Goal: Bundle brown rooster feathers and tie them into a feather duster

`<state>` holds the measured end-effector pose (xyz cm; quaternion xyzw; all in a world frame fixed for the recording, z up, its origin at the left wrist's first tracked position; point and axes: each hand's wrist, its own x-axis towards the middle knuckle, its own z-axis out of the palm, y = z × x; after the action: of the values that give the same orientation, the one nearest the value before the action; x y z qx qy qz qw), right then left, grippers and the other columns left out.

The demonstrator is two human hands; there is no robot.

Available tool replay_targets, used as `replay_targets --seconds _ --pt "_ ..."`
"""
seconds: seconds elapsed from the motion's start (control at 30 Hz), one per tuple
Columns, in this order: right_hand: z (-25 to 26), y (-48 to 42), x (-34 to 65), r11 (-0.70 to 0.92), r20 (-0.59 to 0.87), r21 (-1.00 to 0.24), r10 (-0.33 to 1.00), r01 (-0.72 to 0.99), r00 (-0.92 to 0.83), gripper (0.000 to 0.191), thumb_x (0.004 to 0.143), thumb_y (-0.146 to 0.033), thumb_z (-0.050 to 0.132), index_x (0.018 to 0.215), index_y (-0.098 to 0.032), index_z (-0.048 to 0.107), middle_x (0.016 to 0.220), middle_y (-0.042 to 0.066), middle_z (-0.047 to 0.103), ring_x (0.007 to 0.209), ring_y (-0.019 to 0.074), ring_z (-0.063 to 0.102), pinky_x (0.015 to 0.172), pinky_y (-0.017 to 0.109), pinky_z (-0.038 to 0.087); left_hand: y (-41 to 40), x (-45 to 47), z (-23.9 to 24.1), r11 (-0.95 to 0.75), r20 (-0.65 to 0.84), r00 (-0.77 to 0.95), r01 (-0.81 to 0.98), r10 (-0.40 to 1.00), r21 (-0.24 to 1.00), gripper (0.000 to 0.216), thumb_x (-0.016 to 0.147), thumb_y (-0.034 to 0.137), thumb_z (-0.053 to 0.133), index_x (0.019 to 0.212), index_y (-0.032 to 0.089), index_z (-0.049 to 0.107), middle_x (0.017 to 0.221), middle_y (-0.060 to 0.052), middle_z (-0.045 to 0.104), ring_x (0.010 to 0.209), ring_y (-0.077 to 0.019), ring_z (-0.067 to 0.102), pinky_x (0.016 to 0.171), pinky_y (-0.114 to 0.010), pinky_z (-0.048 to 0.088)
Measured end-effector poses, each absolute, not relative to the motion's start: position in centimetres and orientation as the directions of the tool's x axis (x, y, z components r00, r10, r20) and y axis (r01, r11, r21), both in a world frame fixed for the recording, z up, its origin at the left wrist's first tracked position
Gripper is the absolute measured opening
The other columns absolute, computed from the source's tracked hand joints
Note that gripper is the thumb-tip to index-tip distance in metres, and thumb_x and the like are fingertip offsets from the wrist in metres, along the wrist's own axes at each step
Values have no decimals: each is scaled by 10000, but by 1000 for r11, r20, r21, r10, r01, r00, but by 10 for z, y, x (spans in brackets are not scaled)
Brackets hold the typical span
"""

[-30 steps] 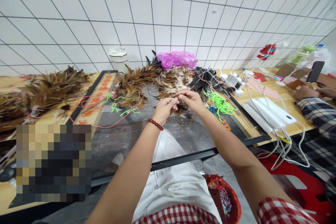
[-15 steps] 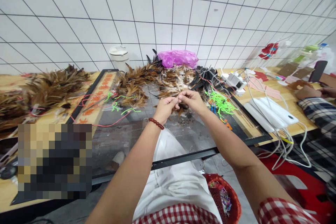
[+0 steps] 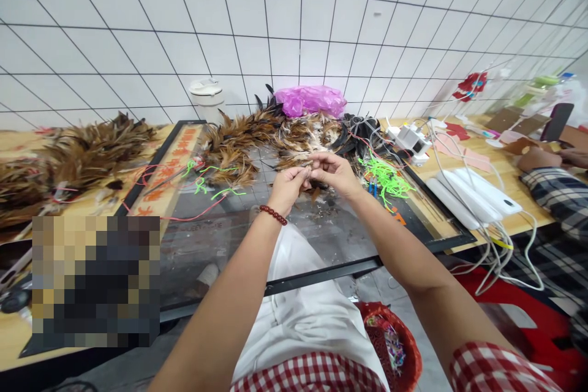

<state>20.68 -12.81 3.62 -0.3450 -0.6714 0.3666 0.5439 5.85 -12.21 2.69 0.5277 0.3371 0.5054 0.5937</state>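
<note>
Both hands meet over the glass table top [image 3: 215, 245]. My left hand [image 3: 288, 187], with a red bead bracelet at the wrist, is closed in a pinch on a small bunch of brown feathers [image 3: 314, 191]. My right hand [image 3: 335, 173] is closed too, fingers pinched against the same bunch from the right. Just behind the hands lies a heap of brown feathers [image 3: 250, 144]. Green cords [image 3: 386, 179] lie right of the right hand.
Another feather pile [image 3: 78, 156] lies far left. A pink bag [image 3: 311, 100] and a white jar [image 3: 207, 97] stand by the tiled wall. White chargers and cables [image 3: 473, 196] lie at the right. Another person's hand [image 3: 535, 160] and plaid sleeve rest far right. A red basket [image 3: 395, 343] sits below.
Both hands stayed together over the glass; the fingers shifted slightly on the feather bunch. The view has drifted a little.
</note>
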Motion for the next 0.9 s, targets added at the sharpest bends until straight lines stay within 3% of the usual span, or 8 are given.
replay_targets --seconds 0.23,0.37,0.47,0.57,0.63,0.7,0.77,0.9 --pt "40 -132 204 647 656 -621 738 442 -158 238 831 -408 583 745 -191 632 775 33 564 782 156 516 753 317 433 -120 58 22 -115 161 238 -196 958 974 264 709 345 654 549 148 583 498 7 526 496 -83 472 545 -223 369" --pt "29 -122 205 540 608 -708 794 455 5 247 861 -385 509 716 -186 522 710 -1 503 707 135 452 710 287 385 -118 59 19 -130 161 234 -140 959 982 222 707 348 654 625 142 649 454 24 498 469 -83 460 529 -219 367" --pt "28 -117 214 478 522 -822 850 309 74 286 850 -437 507 711 -190 467 654 -30 434 628 111 388 619 251 340 -117 59 19 -110 136 197 -139 971 984 228 709 338 653 601 138 641 443 23 494 457 -80 460 517 -215 364" --pt "36 -122 223 410 352 -897 888 166 -295 353 812 -498 555 685 -180 472 605 -43 420 569 92 364 557 233 305 -117 59 22 -72 97 129 -188 987 980 217 712 330 656 611 139 636 443 32 486 448 -75 456 504 -209 359" --pt "42 -129 225 321 159 -929 798 186 -582 396 808 -515 563 639 -164 496 553 -44 425 524 81 364 524 229 294 -117 59 24 -41 65 103 -218 992 975 213 714 325 659 618 137 634 443 37 478 445 -71 451 499 -205 359" --pt "44 -133 224 274 25 -928 722 252 -691 417 797 -513 585 605 -147 533 517 -40 446 495 75 382 508 226 304 -117 59 25 -17 42 96 -239 994 971 213 715 323 662 621 134 631 445 36 478 447 -70 452 499 -203 363" --pt "42 -132 221 297 91 -921 794 252 -601 373 761 -497 638 673 -136 601 570 -23 526 522 83 445 535 228 358 -117 59 25 -12 40 105 -250 994 968 217 715 326 665 624 132 630 449 36 478 447 -69 451 497 -202 362" --pt "33 -123 217 491 456 -834 870 251 -188 345 762 -461 655 972 -188 675 877 34 662 745 135 582 726 290 467 -116 59 22 -42 78 143 -242 987 969 224 713 337 665 629 132 637 453 33 478 452 -72 459 488 -198 346"
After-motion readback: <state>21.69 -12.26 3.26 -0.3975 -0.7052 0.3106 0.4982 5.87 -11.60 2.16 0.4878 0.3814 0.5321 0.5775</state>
